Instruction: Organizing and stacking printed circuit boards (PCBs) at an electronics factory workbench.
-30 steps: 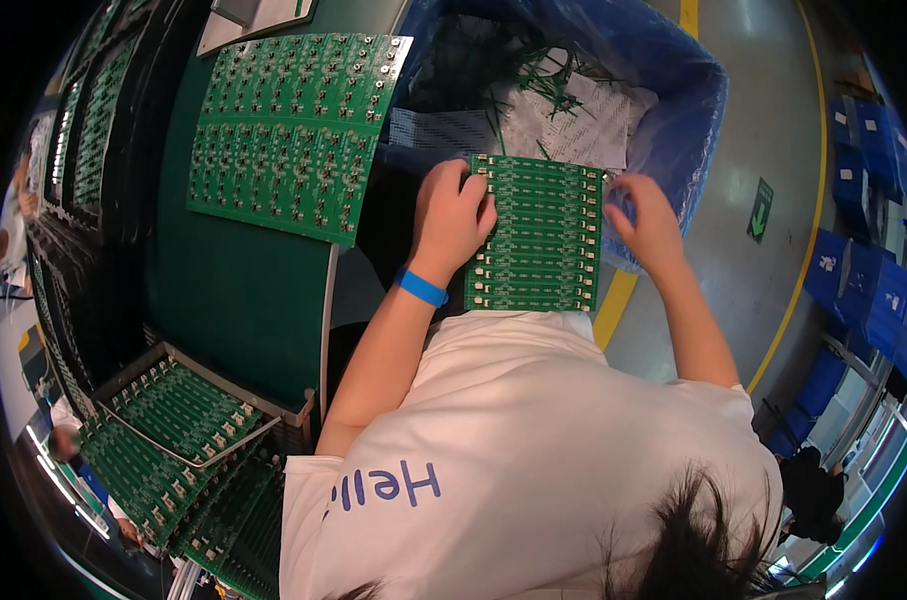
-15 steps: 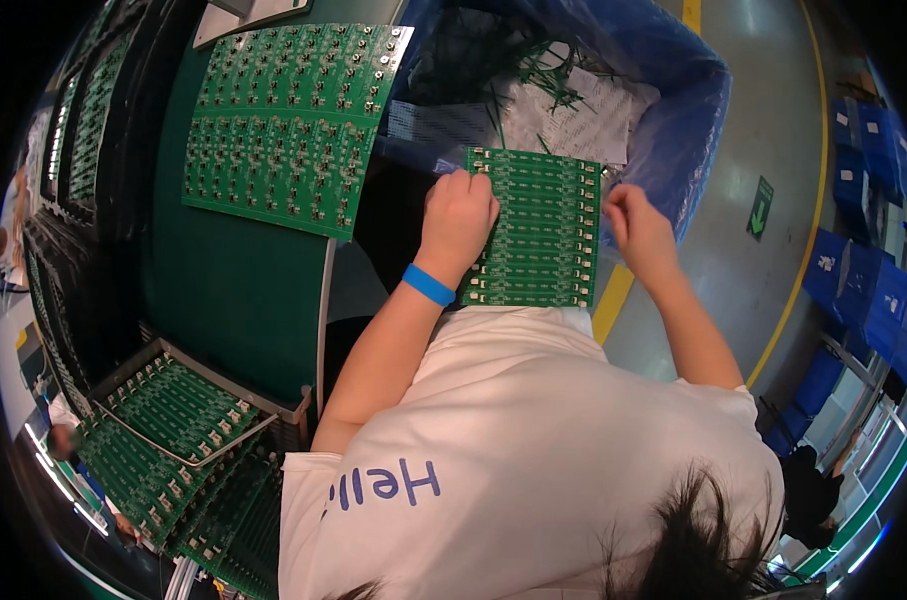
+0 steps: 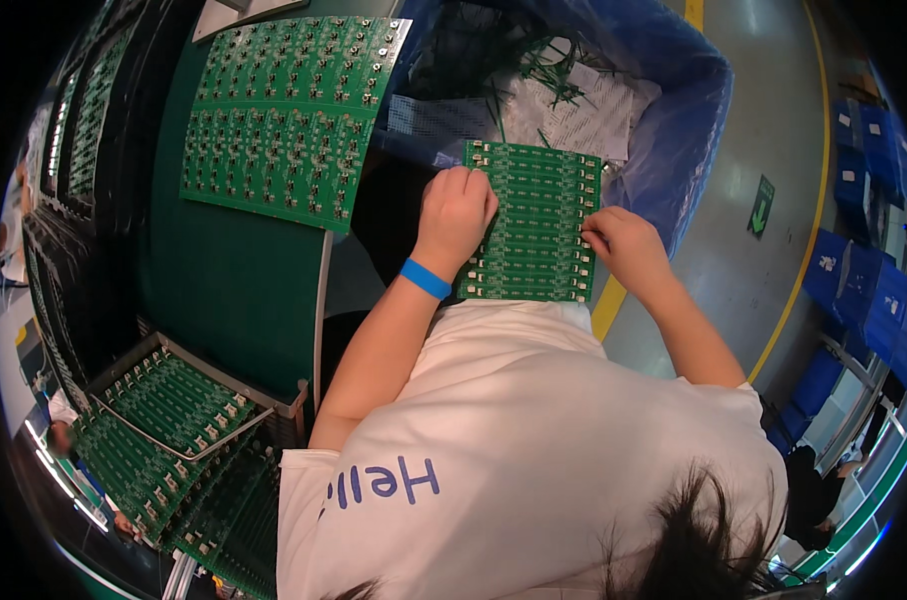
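Note:
A green circuit board panel (image 3: 536, 225) with rows of small white connectors along both side edges is in front of my body. My left hand (image 3: 456, 215), a blue band on its wrist, grips the panel's left edge with curled fingers. At the right edge, my right hand (image 3: 622, 242) has its thumb and fingertips pinched together against the board beside the connectors. Whether those fingertips hold the edge or a small part is too fine to make out. The panel's lower edge is close to my white shirt.
A bin lined with blue plastic (image 3: 709, 120) holds papers and thin green strips beyond the panel. Two joined board panels (image 3: 274, 120) lie on the green table (image 3: 244, 270) at left. A rack of boards (image 3: 179, 400) stands lower left. Yellow lines mark the floor at right.
My right hand has moved left and slightly down, from beside the panel onto its right edge. The left hand keeps its grip; the panel has shifted slightly up.

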`<action>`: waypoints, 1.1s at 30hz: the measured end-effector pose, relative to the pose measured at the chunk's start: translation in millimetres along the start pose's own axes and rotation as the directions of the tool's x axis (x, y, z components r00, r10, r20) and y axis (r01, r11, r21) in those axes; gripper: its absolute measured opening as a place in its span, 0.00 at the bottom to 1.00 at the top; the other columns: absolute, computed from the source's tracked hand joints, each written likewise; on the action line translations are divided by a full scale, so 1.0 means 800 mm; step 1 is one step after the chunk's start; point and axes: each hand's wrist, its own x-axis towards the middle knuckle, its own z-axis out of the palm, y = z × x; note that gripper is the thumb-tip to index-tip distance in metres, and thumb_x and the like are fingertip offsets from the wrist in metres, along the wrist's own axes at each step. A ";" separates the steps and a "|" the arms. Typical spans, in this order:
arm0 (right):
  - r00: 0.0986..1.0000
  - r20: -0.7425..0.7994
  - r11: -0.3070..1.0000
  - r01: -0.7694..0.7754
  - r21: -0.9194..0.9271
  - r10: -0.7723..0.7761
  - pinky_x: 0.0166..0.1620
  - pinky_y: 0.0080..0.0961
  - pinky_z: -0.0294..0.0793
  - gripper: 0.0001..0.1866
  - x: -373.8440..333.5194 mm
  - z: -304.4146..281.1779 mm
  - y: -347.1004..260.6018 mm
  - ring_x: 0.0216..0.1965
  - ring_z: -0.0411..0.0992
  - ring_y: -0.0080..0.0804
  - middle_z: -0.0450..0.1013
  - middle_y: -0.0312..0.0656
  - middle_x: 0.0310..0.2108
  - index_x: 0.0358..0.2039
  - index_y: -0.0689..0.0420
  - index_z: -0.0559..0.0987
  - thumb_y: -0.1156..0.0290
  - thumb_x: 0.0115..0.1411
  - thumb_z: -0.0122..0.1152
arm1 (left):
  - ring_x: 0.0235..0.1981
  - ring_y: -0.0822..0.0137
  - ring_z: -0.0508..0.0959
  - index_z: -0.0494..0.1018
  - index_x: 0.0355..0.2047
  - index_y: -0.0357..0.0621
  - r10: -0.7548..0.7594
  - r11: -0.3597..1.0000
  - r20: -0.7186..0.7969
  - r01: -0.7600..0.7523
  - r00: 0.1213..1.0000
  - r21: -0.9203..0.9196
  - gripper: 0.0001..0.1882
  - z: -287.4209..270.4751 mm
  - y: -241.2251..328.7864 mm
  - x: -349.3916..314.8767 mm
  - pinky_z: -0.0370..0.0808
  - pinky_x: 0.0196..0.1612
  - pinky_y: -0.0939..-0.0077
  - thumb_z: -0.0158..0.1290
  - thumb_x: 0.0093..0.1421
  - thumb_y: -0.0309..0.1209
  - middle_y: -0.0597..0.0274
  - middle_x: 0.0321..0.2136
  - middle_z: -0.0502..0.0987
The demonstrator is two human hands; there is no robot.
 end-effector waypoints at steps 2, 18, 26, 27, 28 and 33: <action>1.000 -0.004 1.000 -0.023 -0.021 0.023 0.33 0.32 0.70 0.04 -0.001 -0.001 -0.004 0.30 0.71 0.39 0.71 0.41 0.28 0.27 0.56 0.74 0.72 0.49 0.57 | 0.24 0.56 0.70 0.67 0.22 0.40 0.042 0.999 -0.015 -0.043 0.999 -0.031 0.08 -0.001 -0.001 0.002 0.69 0.27 0.67 0.55 0.41 0.21 0.56 0.21 0.68; 0.984 0.139 0.984 -0.131 0.120 0.114 0.32 0.25 0.71 0.10 -0.012 -0.007 -0.009 0.27 0.72 0.35 0.71 0.42 0.29 0.31 0.59 0.75 0.74 0.46 0.61 | 0.28 0.54 0.71 0.68 0.27 0.39 -0.111 0.952 0.241 0.173 0.964 -0.252 0.09 -0.026 -0.002 -0.004 0.69 0.31 0.67 0.56 0.46 0.24 0.54 0.24 0.69; 0.998 -0.031 0.998 -0.045 0.041 0.046 0.30 0.26 0.71 0.07 -0.017 0.002 -0.010 0.25 0.72 0.34 0.71 0.42 0.27 0.29 0.59 0.75 0.76 0.47 0.60 | 0.26 0.55 0.70 0.67 0.24 0.39 -0.154 0.988 0.278 0.157 0.948 0.011 0.05 -0.021 0.011 -0.003 0.70 0.30 0.65 0.52 0.47 0.23 0.55 0.22 0.69; 0.998 -0.031 0.998 -0.045 0.040 0.046 0.30 0.26 0.71 0.07 -0.017 0.002 -0.009 0.25 0.72 0.34 0.71 0.42 0.27 0.29 0.59 0.75 0.76 0.47 0.60 | 0.26 0.55 0.70 0.67 0.24 0.39 -0.140 0.990 0.280 0.139 0.950 0.025 0.05 -0.019 0.010 -0.004 0.70 0.30 0.65 0.52 0.47 0.23 0.55 0.21 0.68; 0.990 -0.106 0.987 -0.076 0.139 0.091 0.31 0.28 0.71 0.07 -0.016 0.001 -0.007 0.26 0.71 0.36 0.71 0.42 0.27 0.28 0.58 0.75 0.74 0.47 0.60 | 0.26 0.55 0.70 0.67 0.24 0.39 -0.140 0.990 0.280 0.139 0.950 0.025 0.05 -0.019 0.010 -0.005 0.70 0.30 0.65 0.52 0.47 0.23 0.55 0.21 0.68; 0.843 -0.528 0.995 0.093 -0.036 -0.098 0.34 0.30 0.71 0.08 0.009 -0.012 0.005 0.29 0.71 0.37 0.70 0.40 0.27 0.27 0.57 0.75 0.73 0.44 0.62 | 0.25 0.54 0.69 0.65 0.25 0.38 -0.119 0.993 0.234 0.114 0.965 0.036 0.06 -0.017 0.012 -0.008 0.68 0.29 0.64 0.51 0.48 0.22 0.54 0.21 0.67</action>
